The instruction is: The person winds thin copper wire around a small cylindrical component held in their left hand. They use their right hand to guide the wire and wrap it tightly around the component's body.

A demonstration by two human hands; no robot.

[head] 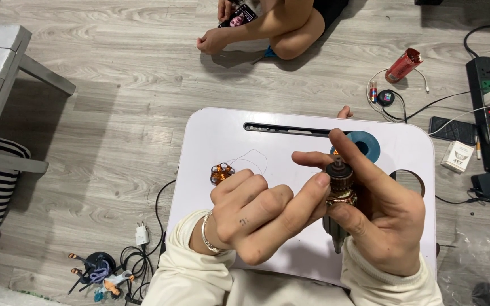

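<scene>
The grip of the right hand (pixel 384 218) is closed around a small motor armature (pixel 340 187), held upright just right of the frame's centre, above the white worktop (pixel 222 136). The left hand (pixel 256 212) is curled, its forefinger tip pressed against the armature's copper-coloured upper part; nothing else is grasped by it. The armature's lower shaft is largely hidden behind the fingers, and its windings can hardly be made out. A blue tape roll (pixel 367 145) is partly covered by the right forefinger. A small coil of copper wire (pixel 222 173) is seen on the worktop at centre left, with a thin loose strand beside it.

At the upper right of the frame, a red cylindrical can (pixel 403 65) lies on the floor, and a black power strip (pixel 488 110) with coloured stickers runs down the right edge. Below it, a small white box (pixel 456 156) with dark print is placed near a dark phone (pixel 453 130). At the top centre, another person's hand (pixel 211 42) rests on the floor; that person is cut off by the frame.
</scene>
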